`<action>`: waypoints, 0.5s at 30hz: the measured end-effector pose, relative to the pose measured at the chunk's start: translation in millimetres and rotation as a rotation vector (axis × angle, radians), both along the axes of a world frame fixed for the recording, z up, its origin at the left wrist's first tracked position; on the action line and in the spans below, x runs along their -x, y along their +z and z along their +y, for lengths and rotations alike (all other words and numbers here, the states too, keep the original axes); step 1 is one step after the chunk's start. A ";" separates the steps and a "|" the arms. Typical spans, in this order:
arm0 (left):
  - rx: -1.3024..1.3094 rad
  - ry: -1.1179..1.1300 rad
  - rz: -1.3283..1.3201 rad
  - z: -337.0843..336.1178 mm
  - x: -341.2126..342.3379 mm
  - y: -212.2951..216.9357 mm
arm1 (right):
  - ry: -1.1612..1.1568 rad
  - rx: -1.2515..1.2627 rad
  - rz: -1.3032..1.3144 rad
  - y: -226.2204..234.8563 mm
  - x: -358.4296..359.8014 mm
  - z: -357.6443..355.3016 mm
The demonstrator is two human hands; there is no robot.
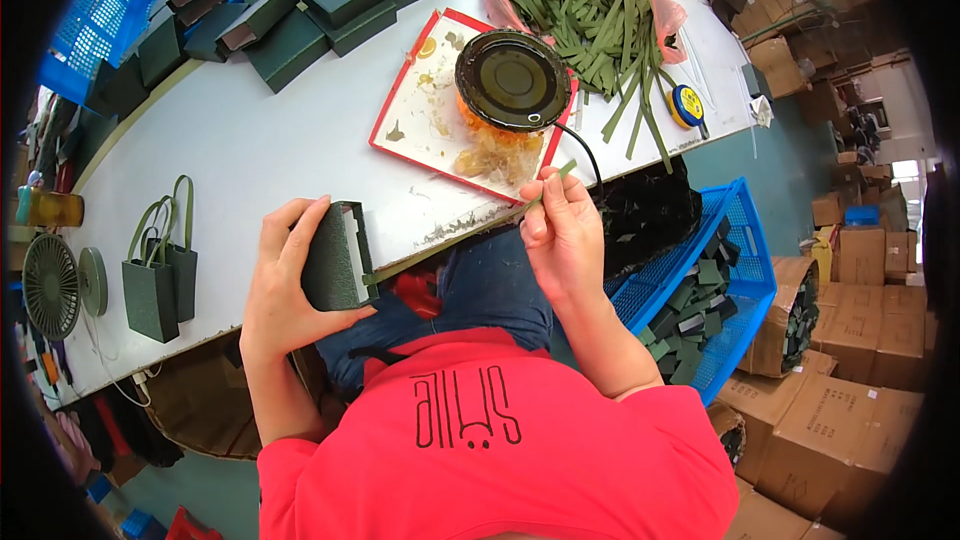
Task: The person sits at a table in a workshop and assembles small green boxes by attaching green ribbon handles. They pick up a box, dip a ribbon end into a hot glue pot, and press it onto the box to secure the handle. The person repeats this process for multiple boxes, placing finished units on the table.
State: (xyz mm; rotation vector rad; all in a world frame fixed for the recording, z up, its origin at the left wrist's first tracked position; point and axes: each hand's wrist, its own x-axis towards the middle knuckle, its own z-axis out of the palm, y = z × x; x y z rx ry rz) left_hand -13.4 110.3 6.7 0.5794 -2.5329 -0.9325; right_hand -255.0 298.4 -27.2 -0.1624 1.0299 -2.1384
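Left hand (pixel 285 285) wraps a small dark green cardboard box (pixel 338 256) at the table edge, while right hand (pixel 562 230) pinches a thin green ribbon strip (pixel 545 192) between fingertips just beside it. Beyond sit a glossy round black glue pot (pixel 512 79) on a stained red-rimmed tray (pixel 420 110), then a pink bag of strips (pixel 585 0) and stacked green boxes (pixel 310 0).

- Round black glue pot (pixel 512 79) on red-edged tray (pixel 400 110)
- Pink bag of green strips (pixel 585 0)
- Finished green bags (pixel 160 275), table's left end
- Blue crate (pixel 745 240), right
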 end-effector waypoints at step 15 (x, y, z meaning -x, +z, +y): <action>0.036 -0.180 0.026 6.4 32.8 4.3 | 0.075 -0.357 0.315 15.4 35.2 -25.3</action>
